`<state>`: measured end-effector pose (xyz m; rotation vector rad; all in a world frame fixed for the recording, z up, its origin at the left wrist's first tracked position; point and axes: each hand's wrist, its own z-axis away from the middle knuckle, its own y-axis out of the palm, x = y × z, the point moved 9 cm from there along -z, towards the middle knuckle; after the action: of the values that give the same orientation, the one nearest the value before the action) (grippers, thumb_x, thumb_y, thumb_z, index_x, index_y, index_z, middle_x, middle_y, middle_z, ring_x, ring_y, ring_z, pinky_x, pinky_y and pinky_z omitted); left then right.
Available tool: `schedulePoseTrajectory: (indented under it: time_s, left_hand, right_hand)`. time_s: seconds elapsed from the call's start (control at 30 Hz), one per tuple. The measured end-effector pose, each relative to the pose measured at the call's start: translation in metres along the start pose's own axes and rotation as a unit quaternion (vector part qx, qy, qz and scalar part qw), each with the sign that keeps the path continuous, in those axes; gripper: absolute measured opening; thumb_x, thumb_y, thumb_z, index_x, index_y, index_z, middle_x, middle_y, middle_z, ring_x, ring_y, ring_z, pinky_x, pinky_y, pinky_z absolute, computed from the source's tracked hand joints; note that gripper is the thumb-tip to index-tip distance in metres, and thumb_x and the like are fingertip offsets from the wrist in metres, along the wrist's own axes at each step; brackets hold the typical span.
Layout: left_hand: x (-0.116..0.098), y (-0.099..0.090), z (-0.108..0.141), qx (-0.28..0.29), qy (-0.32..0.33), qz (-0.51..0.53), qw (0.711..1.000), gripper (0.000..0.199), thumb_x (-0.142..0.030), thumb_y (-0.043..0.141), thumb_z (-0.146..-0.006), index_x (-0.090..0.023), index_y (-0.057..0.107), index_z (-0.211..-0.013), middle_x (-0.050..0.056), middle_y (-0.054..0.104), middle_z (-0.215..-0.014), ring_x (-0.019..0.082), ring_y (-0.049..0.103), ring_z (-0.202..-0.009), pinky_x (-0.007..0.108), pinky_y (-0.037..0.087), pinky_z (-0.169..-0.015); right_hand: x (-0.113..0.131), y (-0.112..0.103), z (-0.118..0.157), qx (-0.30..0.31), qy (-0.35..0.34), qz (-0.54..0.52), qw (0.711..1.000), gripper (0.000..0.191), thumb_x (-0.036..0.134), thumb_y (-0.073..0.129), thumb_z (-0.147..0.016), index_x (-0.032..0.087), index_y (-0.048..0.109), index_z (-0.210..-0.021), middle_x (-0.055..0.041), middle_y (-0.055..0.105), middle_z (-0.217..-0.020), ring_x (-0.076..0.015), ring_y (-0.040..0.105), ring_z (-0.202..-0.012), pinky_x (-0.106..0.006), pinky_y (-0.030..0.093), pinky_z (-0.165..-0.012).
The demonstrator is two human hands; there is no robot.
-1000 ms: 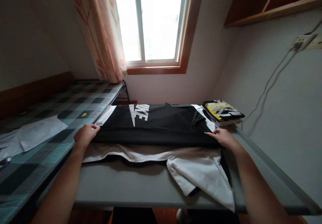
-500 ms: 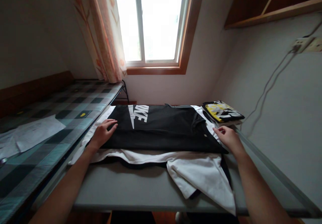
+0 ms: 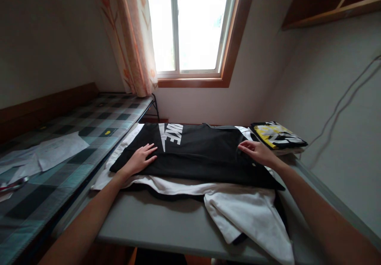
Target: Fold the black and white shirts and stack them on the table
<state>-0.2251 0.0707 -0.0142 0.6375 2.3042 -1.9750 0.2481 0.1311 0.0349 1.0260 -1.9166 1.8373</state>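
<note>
A black shirt (image 3: 196,157) with white lettering lies folded lengthwise across a white shirt (image 3: 244,211), whose sleeve hangs toward the near edge of the grey table (image 3: 154,217). My left hand (image 3: 140,158) rests on the left part of the black shirt with its fingers spread. Over at the right end, my right hand (image 3: 256,151) has its fingers together at the black shirt's sleeve, pinching the dark fabric there.
A folded black, yellow and white garment (image 3: 278,134) lies at the table's back right corner. On the left is a checkered mattress (image 3: 119,116) with papers (image 3: 59,149). The window (image 3: 196,26) and curtain (image 3: 131,38) are behind.
My left hand has moved inward onto the black shirt. My right hand has shifted from the white edge onto the black sleeve, which is now folded inward. The view has turned slightly right.
</note>
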Motion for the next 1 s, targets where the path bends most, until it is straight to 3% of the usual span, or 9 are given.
schedulePoseTrajectory:
  time_s: [0.2, 0.43, 0.57, 0.7, 0.83, 1.0]
  left_hand:
    - [-0.002, -0.002, 0.000, -0.006, 0.000, -0.004, 1.000, 0.054, -0.053, 0.047, -0.091, -0.023, 0.055, -0.136, 0.007, 0.047, -0.148, 0.025, 0.037, -0.140, 0.044, 0.029, -0.116]
    - [-0.001, -0.002, -0.001, -0.013, 0.000, -0.016, 1.000, 0.052, -0.052, 0.046, -0.091, -0.025, 0.056, -0.135, 0.005, 0.047, -0.147, 0.025, 0.041, -0.138, 0.043, 0.031, -0.115]
    - [0.000, -0.002, -0.001, -0.021, 0.004, -0.016, 1.000, 0.052, -0.053, 0.047, -0.091, -0.026, 0.057, -0.134, 0.005, 0.049, -0.146, 0.024, 0.042, -0.137, 0.043, 0.032, -0.115]
    - [0.001, -0.002, -0.001, -0.027, -0.002, -0.015, 1.000, 0.051, -0.053, 0.048, -0.091, -0.027, 0.058, -0.133, 0.004, 0.051, -0.145, 0.025, 0.043, -0.136, 0.044, 0.033, -0.114]
    - [0.000, -0.003, -0.001, -0.029, -0.008, -0.019, 0.999, 0.049, -0.053, 0.048, -0.091, -0.027, 0.059, -0.132, 0.004, 0.051, -0.144, 0.025, 0.044, -0.135, 0.045, 0.033, -0.113]
    - [-0.002, -0.005, -0.001, -0.031, -0.010, -0.024, 0.999, 0.047, -0.051, 0.048, -0.091, -0.029, 0.059, -0.132, 0.003, 0.052, -0.143, 0.025, 0.044, -0.134, 0.044, 0.034, -0.112]
  right_hand:
    - [-0.002, -0.007, -0.069, 0.027, 0.007, 0.004, 1.000, 0.048, 0.064, 0.064, -0.070, 0.018, 0.072, -0.081, -0.0087, 0.073, -0.082, -0.0229, 0.065, -0.076, -0.032, 0.050, -0.070]
    - [-0.047, -0.009, -0.125, -0.042, 0.097, -0.026, 0.994, 0.031, 0.043, 0.069, -0.074, 0.014, 0.073, -0.083, -0.0119, 0.074, -0.090, -0.0221, 0.067, -0.086, -0.029, 0.051, -0.078]
    - [-0.076, -0.006, -0.140, -0.097, 0.159, 0.022, 0.982, 0.035, 0.038, 0.067, -0.077, 0.012, 0.072, -0.100, -0.0148, 0.073, -0.102, -0.0260, 0.067, -0.096, -0.035, 0.051, -0.085]
    - [-0.089, -0.004, -0.151, -0.134, 0.188, 0.049, 0.972, 0.039, 0.035, 0.072, -0.070, 0.014, 0.071, -0.104, -0.0163, 0.071, -0.108, -0.0304, 0.066, -0.101, -0.041, 0.050, -0.089]
    - [-0.095, -0.006, -0.153, -0.186, 0.210, 0.005, 0.960, 0.031, 0.028, 0.073, -0.067, 0.016, 0.073, -0.096, -0.0142, 0.073, -0.102, -0.0297, 0.066, -0.100, -0.041, 0.050, -0.091]
    - [-0.093, 0.001, -0.154, -0.185, 0.191, -0.104, 0.958, 0.015, 0.020, 0.069, -0.065, 0.016, 0.074, -0.079, -0.0089, 0.074, -0.084, -0.0230, 0.068, -0.085, -0.033, 0.053, -0.079]
